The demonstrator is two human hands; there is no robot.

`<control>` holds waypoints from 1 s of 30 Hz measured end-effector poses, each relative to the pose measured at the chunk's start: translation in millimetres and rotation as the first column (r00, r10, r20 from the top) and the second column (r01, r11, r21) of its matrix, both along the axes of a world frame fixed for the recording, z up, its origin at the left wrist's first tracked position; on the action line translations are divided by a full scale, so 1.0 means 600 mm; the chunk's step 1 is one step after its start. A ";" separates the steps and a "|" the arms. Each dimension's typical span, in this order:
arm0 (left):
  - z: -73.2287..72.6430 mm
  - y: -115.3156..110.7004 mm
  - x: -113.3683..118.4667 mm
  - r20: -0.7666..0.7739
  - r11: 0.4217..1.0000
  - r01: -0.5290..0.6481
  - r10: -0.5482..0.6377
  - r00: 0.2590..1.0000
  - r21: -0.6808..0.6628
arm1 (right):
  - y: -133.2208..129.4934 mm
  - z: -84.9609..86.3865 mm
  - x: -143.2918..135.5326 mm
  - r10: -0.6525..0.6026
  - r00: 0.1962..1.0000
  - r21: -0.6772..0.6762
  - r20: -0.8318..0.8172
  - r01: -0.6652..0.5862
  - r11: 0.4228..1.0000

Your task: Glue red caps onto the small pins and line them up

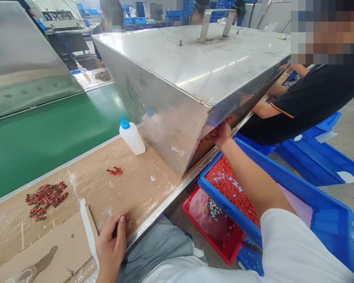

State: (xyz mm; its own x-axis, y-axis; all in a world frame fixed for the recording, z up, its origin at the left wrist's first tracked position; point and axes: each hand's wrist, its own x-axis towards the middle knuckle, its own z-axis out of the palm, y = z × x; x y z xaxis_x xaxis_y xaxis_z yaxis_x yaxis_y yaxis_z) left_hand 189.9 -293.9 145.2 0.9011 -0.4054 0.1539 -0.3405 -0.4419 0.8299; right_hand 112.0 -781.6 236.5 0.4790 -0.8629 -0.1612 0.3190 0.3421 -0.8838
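Observation:
My left hand [113, 237] rests at the near edge of the cardboard-covered bench [141, 181], fingers curled and thumb against the index finger; whatever may be between them is too small or hidden. Under the lower edge of a metal hood [171, 114] reaches my right hand [222, 134], its fingertips partly hidden. Small red pieces [205, 139] lie close to those fingers. On the cardboard left of the hood is a small group of red-and-dark pieces [115, 171]. Farther left sits a larger pile of similar red-and-dark pieces [47, 198].
A white bottle with a blue cap [132, 137] stands against the hood. Behind it runs a green belt [61, 122]. Below my right arm are a blue bin [330, 220] with red discs [230, 184] and a red tray [191, 204]. A co-worker's arm [264, 108] is at right.

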 end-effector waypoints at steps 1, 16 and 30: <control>0.004 -0.002 -0.008 -0.045 0.998 -0.039 0.037 0.998 -0.058 | 0.031 0.005 -0.021 -0.010 0.999 0.048 0.034 0.009 0.999; 0.129 -0.168 -0.112 -0.713 0.544 -0.584 -0.696 0.088 -0.603 | 0.502 -0.052 -0.022 0.055 0.953 -0.948 -0.299 -0.290 -0.135; 0.122 -0.091 -0.023 -0.706 0.236 -0.794 -0.638 0.309 -0.561 | 0.603 -0.037 0.083 0.394 0.907 -0.856 -0.147 -0.316 0.410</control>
State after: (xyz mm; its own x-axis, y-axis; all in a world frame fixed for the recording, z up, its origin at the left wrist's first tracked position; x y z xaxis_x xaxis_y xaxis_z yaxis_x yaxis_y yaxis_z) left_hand 175.9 -348.2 218.4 0.6806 -0.5576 -0.4753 0.6806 0.7213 0.1283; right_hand 161.9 -419.7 214.5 0.7519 -0.2975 0.5883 0.4262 -0.4615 -0.7781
